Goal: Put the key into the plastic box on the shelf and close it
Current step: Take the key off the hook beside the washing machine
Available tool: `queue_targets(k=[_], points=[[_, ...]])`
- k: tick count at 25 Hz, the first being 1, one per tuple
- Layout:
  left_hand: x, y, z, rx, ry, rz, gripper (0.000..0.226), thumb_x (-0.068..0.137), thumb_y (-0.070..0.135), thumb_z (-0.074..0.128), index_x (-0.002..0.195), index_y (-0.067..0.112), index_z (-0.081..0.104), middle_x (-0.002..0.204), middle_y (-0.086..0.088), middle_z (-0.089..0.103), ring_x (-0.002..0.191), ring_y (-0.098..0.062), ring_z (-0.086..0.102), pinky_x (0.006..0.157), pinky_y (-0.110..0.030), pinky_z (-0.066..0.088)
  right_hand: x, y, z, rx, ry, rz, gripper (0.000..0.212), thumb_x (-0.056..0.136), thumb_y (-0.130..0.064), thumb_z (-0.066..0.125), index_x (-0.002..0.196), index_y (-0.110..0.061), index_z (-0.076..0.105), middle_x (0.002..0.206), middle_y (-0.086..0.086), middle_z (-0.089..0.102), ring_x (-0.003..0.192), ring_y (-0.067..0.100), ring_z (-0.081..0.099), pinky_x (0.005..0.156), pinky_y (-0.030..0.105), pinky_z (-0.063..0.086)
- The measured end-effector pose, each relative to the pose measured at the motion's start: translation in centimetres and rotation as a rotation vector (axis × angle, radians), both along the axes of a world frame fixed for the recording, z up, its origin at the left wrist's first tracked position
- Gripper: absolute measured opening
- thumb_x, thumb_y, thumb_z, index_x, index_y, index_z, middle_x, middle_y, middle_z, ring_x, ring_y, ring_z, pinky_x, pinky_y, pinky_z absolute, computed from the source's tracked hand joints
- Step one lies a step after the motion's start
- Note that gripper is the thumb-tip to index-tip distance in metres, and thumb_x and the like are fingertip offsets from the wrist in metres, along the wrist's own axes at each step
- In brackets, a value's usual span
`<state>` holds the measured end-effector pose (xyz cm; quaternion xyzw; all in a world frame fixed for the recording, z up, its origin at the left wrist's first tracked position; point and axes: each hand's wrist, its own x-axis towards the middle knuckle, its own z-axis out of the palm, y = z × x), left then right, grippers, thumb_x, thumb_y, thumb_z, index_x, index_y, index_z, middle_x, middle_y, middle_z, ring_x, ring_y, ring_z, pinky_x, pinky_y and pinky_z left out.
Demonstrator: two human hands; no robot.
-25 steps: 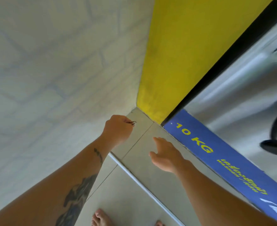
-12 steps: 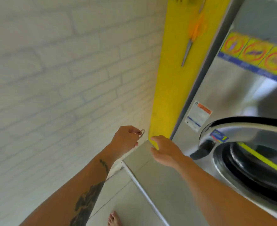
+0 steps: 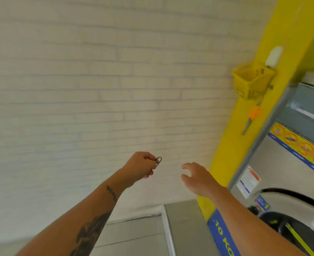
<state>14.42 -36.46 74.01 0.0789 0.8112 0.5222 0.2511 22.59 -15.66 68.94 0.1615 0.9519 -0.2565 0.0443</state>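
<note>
My left hand (image 3: 140, 168) is raised in front of the white brick wall, fingers closed around a small metal key ring (image 3: 158, 162) that sticks out to the right of the fist; the key itself is hidden in the hand. A little to the right and lower, my right hand (image 3: 197, 175) is held up with its fingers spread and curled, holding nothing. No plastic box or shelf is in view. A small yellow basket (image 3: 251, 81) hangs on the yellow pillar (image 3: 232, 145) at the upper right, well above both hands.
A white brick wall (image 3: 97, 89) fills the left and centre. A steel washing machine (image 3: 291, 172) with a round door stands at the right. Orange-handled scissors (image 3: 252, 117) hang under the basket. Grey floor tiles (image 3: 134, 231) show below.
The view has swung upward from the floor to the wall. Both hands have risen and moved apart; the left keeps hold of the key ring, and the yellow basket has come into view.
</note>
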Motion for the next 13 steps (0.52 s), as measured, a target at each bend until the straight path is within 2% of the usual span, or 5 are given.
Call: queue_targets(k=[5,13], points=[[1.7,-12.9,3.6,0.130,0.012,0.278,0.015,0.089,-0.002,0.057,0.090,0.008,0.068,0.081,-0.008,0.065,0.058,-0.014,0.060,0.049,-0.019,0.050,-3.4,-10.7,3.6,0.036,0.028,0.259,0.049,0.095,-0.037,0.048,0.142,-0.024,0.049,0.149,0.000,0.046,0.137,0.022,0.043,0.110,0.040,0.037],[8.4,-38.1,5.2,0.179,0.045,0.655,0.014,0.091,-0.001,0.057,0.091,0.007,0.068,0.081,-0.009,0.065,0.062,-0.016,0.060,0.057,-0.024,0.051,-4.8,-35.8,6.9,0.042,0.092,0.610,0.048,0.095,-0.036,0.048,0.141,-0.024,0.049,0.148,-0.001,0.047,0.136,0.021,0.043,0.109,0.039,0.036]])
